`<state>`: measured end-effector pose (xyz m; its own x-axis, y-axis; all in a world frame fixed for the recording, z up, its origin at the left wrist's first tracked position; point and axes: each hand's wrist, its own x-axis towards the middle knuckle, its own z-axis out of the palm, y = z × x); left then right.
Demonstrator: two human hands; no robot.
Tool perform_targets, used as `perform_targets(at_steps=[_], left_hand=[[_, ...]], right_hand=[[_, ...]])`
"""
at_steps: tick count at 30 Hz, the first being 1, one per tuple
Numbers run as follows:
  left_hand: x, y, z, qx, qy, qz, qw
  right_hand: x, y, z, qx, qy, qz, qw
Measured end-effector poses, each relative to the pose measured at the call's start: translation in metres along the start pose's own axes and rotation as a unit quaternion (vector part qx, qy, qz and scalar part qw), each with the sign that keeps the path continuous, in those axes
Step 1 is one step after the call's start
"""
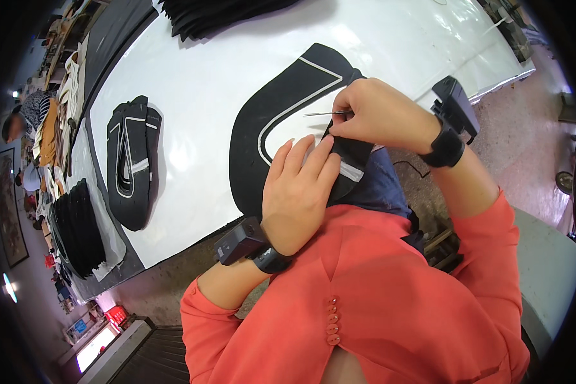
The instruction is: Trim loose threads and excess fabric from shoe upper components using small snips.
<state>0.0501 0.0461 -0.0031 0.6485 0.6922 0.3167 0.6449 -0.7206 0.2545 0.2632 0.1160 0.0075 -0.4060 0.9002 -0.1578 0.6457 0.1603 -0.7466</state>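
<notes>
A curved black fabric piece (246, 147) with a white strip along its inner edge lies on the white table in front of me, its near end by my lap. My left hand (302, 192) rests flat on it, fingers stretched out and fingertips at the inner edge. Closed around slim pointed scissors (323, 114) is my right hand (374, 115); the blades point left above the piece, and the handle is hidden in the fingers. The right fingertips are close to a dark folded part of the piece, beside the left index finger.
Left on the white table (192, 83) lies a bundle of similar black pieces (131, 179) with white edging. A black stack (217, 16) sits at the far edge, another black stack (77, 224) at the far left. A person (16, 125) is in the left background.
</notes>
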Motion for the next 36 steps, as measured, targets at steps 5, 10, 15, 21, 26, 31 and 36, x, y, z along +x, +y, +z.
perform_targets(at_steps=[5,10,15,21,26,31,36], left_hand=[[0.003,-0.006,-0.001,-0.035,-0.009,0.013,0.999],[0.007,-0.003,-0.001,-0.027,-0.01,0.014,0.999],[0.01,-0.002,-0.002,-0.029,-0.006,0.01,0.999],[0.011,-0.003,0.001,-0.028,-0.001,0.013,1.0],[0.021,-0.006,0.002,-0.027,-0.001,0.032,0.999],[0.027,-0.006,-0.001,-0.029,-0.032,0.031,0.999],[0.026,-0.01,-0.002,-0.032,-0.043,0.035,0.998]], right_hand=[[0.007,0.006,-0.025,-0.041,-0.046,-0.033,0.998],[0.015,-0.001,-0.019,-0.064,0.051,-0.117,0.99],[0.014,0.004,-0.025,-0.075,0.02,-0.045,0.996],[0.014,0.014,-0.021,-0.068,0.017,-0.018,0.997],[0.013,0.013,-0.019,-0.082,0.024,-0.006,0.996],[0.011,0.023,-0.027,-0.037,0.014,-0.059,0.997],[0.009,0.019,-0.038,-0.058,0.015,-0.029,0.998]])
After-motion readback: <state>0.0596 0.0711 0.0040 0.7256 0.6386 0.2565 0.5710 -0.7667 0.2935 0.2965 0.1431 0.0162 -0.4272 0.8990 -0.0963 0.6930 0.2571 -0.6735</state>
